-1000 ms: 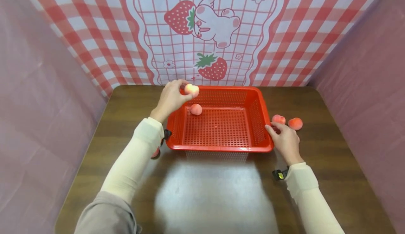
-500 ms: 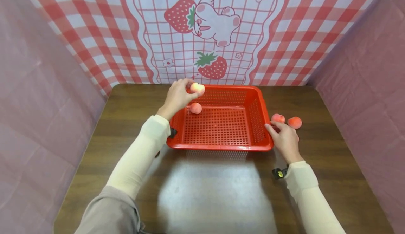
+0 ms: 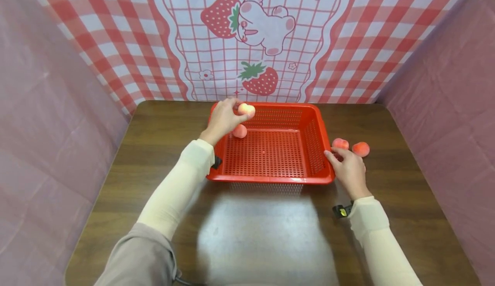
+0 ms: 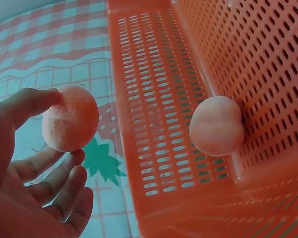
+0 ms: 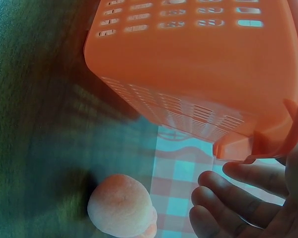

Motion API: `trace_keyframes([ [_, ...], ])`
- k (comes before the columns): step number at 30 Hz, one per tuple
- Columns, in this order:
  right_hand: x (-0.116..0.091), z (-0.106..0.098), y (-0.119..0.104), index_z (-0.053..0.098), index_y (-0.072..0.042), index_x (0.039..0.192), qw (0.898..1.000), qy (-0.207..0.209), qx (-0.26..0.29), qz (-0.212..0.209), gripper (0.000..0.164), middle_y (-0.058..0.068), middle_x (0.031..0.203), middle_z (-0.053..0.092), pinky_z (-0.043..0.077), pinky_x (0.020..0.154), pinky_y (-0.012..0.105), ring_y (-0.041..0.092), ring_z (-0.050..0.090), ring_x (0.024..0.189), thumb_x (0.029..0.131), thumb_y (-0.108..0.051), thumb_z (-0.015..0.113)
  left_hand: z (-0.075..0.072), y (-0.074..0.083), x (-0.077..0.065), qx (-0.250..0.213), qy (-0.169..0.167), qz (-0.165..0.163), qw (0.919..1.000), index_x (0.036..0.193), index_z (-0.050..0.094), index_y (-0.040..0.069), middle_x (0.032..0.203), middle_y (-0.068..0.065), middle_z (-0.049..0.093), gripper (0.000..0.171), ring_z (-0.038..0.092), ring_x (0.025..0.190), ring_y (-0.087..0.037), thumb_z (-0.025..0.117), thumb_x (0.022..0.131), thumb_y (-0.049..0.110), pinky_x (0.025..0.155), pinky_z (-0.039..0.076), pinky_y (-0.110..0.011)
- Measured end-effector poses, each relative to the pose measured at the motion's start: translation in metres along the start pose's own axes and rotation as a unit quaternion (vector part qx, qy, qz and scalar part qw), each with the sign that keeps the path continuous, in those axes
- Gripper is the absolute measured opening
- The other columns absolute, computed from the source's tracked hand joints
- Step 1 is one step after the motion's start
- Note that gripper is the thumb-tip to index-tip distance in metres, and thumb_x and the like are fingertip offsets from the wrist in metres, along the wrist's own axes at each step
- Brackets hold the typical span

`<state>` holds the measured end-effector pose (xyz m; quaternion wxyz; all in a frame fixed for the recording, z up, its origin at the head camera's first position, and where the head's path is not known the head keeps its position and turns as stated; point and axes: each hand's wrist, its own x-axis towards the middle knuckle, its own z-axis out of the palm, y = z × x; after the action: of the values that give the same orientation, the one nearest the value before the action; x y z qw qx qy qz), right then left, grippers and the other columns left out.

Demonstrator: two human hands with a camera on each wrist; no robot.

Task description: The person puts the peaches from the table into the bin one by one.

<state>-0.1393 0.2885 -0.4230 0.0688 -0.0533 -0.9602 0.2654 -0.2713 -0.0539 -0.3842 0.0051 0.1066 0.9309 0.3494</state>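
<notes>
In the head view my left hand (image 3: 223, 121) pinches a peach (image 3: 247, 110) between thumb and fingers, over the back left part of the red plastic basket (image 3: 267, 180). The left wrist view shows thumb and fingertips on this held peach (image 4: 72, 121), the other fingers loosely bent. Below it, a second peach (image 4: 217, 126) lies inside the basket on its perforated floor, by the wall. My right hand (image 3: 349, 172) grips the basket's right rim, with the thumb over the edge. From the right wrist view, the fingers (image 5: 238, 198) sit outside the rim; the thumb is mostly hidden.
To the right of the basket lie a peach (image 3: 340, 144) and another peach (image 3: 361, 149); one more is mostly hidden behind the right hand. The wooden table (image 3: 154, 148) meets a checked cloth (image 3: 112, 41) at the back. Pink cloth (image 3: 46, 127) hangs at both sides.
My left hand has moved right with the peach, further over the basket. The right hand stays on the rim. A peach left of the basket has become hidden behind the left arm.
</notes>
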Motion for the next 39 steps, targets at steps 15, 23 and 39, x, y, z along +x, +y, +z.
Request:
trace_keyframes([
  [15,0.001,0.001,0.001,0.065,0.0,0.123,1.0,-0.001,0.002,-0.006,0.043,0.022,0.101,0.07,0.048,0.07,0.035,0.031,0.06,0.082,0.096,-0.033,0.061,0.02,-0.007,0.005,-0.007,-0.021,-0.012,0.9997,0.127,0.06,0.012,0.117,-0.006,0.063,0.053,0.051,0.109,-0.026,0.072,0.085,0.043,0.091,0.045,-0.041],
  [23,0.001,0.001,0.001,0.065,-0.001,0.123,1.0,0.005,0.0,-0.008,0.042,0.022,0.1,0.07,0.047,0.07,0.036,0.031,0.059,0.082,0.096,-0.033,0.061,0.028,-0.009,0.007,0.005,-0.044,-0.023,0.9988,0.125,0.061,0.012,0.112,-0.005,0.064,0.051,0.05,0.105,-0.024,0.073,0.085,0.042,0.088,0.046,-0.04],
  [39,0.003,0.003,0.001,0.068,0.001,0.116,0.999,0.025,-0.004,-0.026,0.038,0.02,0.092,0.071,0.049,0.066,0.042,0.033,0.062,0.077,0.095,-0.03,0.063,0.05,-0.003,0.013,0.152,-0.06,0.033,0.986,0.122,0.063,0.01,0.116,-0.009,0.065,0.048,0.054,0.104,-0.029,0.071,0.086,0.039,0.09,0.047,-0.042],
])
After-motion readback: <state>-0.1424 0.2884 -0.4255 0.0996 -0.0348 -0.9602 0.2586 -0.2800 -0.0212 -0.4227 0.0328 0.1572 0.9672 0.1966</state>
